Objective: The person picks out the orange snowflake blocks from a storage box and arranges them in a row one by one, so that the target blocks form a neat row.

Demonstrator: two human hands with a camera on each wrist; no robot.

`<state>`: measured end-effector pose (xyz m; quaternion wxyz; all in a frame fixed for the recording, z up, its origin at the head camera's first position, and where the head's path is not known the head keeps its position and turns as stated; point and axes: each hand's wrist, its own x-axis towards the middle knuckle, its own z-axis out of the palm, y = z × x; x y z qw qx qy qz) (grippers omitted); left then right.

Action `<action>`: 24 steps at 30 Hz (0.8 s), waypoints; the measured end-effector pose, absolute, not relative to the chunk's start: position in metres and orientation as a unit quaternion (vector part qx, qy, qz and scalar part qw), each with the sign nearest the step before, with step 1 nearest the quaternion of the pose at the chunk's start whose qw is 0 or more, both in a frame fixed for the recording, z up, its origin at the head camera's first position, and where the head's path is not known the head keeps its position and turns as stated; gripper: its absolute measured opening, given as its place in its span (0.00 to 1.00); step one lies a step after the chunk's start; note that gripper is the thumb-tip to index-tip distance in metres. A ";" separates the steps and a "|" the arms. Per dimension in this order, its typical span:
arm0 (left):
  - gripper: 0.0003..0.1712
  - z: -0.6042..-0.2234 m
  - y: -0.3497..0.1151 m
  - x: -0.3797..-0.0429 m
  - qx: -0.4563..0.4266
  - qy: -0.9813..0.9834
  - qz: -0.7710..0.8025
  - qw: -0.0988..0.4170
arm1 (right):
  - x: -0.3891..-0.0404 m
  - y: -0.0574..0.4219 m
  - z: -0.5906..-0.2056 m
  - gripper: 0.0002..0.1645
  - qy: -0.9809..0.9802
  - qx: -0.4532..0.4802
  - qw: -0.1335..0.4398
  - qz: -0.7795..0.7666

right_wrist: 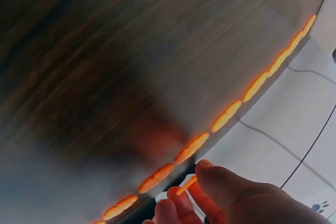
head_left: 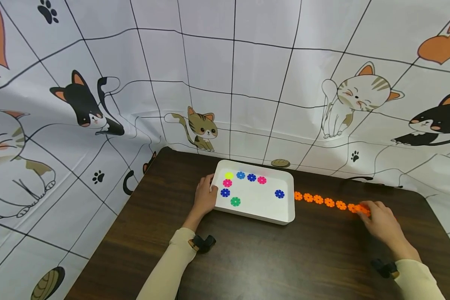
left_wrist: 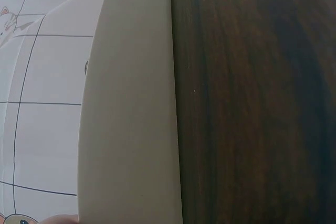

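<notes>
A shallow white tray (head_left: 255, 208) stands on the dark wooden table. My left hand (head_left: 204, 195) holds its left side, thumb at the rim and the other fingers along the outside, partly hidden. In the left wrist view the tray's outer wall (left_wrist: 128, 103) fills the middle, and only a sliver of hand shows at the bottom. Orange flower-shaped discs (head_left: 318, 199) lie in a row running right from the tray. At the right end of that row, my right hand (head_left: 384, 223) pinches an orange disc (right_wrist: 187, 184) between thumb and fingers.
Inside the tray lie several notched discs: a yellow one (head_left: 229, 176), a green one (head_left: 235, 201), plus blue and pink ones. A white cloth with cat drawings (head_left: 262, 83) hangs behind the table (head_left: 255, 258) and along its left side.
</notes>
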<state>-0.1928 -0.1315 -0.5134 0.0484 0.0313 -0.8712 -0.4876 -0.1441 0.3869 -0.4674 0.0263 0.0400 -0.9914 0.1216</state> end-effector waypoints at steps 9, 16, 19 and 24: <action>0.28 -0.514 -0.133 -0.192 0.033 -0.874 -0.483 0.048 | -0.146 0.406 -0.468 0.21 -0.992 0.023 0.035 0.123; 0.28 -0.514 -0.132 -0.191 0.033 -0.876 -0.479 0.045 | -0.144 0.427 -0.467 0.20 -0.993 0.016 0.033 0.115; 0.28 -0.514 -0.133 -0.192 0.035 -0.876 -0.478 0.049 | -0.144 0.437 -0.466 0.21 -0.993 0.010 0.029 0.111; 0.28 -0.513 -0.133 -0.192 0.035 -0.875 -0.480 0.050 | -0.143 0.453 -0.464 0.20 -0.994 -0.005 0.016 0.108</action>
